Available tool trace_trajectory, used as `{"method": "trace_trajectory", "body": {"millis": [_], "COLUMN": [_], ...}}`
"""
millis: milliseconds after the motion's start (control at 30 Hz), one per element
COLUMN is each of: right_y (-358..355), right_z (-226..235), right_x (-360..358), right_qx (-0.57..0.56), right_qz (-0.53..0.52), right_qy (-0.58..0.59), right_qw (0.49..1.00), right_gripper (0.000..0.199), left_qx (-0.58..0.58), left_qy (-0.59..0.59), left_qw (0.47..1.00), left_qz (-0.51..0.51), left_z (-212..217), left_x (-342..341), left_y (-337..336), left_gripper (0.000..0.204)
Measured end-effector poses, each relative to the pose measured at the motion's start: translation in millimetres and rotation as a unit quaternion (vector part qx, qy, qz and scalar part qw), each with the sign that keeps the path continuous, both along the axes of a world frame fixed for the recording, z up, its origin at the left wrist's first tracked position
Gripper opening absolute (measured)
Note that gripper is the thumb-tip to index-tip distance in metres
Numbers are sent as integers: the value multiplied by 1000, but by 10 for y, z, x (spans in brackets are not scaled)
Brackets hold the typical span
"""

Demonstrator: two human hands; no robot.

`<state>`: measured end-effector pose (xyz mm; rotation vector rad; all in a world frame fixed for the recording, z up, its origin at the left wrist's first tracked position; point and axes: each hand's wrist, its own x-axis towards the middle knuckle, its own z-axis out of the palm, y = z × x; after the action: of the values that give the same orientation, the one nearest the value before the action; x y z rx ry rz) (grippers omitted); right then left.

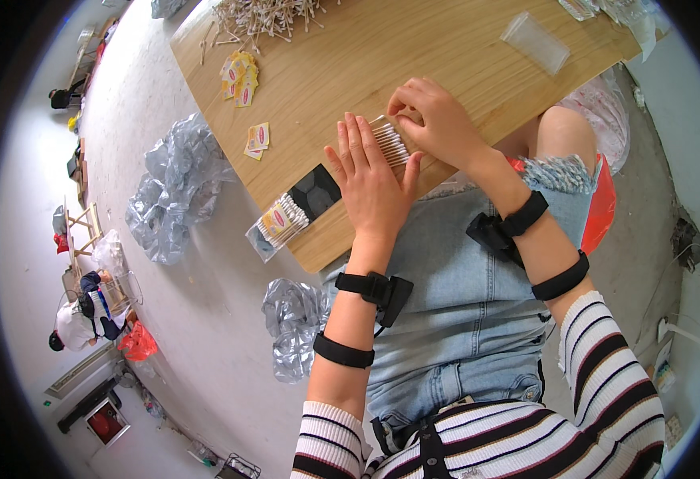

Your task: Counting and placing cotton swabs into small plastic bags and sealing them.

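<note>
In the head view, a row of cotton swabs (391,142) lies on a wooden counter (310,88) at upper centre, sticks running roughly left to right between two hands. The left hand (374,185), nearer, is flat, fingers extended, overlapping their left side; the right hand (439,120) curls just right of them, its grasp, if any, impossible to tell.
</note>
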<state>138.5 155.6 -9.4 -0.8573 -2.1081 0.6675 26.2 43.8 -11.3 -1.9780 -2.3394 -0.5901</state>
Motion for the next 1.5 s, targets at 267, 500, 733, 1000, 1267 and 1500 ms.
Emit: {"method": "trace_trajectory", "body": {"millis": [267,500,733,1000,1267,1500], "right_y": [2,20,49,-182,-851,-659], "right_z": [14,61,56,794,601,646], "right_x": [4,-24,110,1569,2889,2458], "right_qx": [37,82,168,-77,-128,-86], "right_qz": [66,92,42,-205,-390,-326], "right_qy": [-64,-100,-254,-84,-210,-159], "right_qw": [995,987,951,972,887,928], "right_gripper": [8,11,10,13,16,18], "left_qx": [-44,-35,-16,81,151,191], "left_qy": [36,20,16,-87,-220,-364], "left_qw": [998,999,1000,993,964,911], "left_qz": [-8,-11,-7,-10,8,22], "left_z": [-29,-38,-40,-56,-98,26], "left_x": [-1,-17,-5,-58,-105,-92], "left_y": [28,17,19,-54,-56,-89], "left_gripper": [88,87,87,76,62,58]}}
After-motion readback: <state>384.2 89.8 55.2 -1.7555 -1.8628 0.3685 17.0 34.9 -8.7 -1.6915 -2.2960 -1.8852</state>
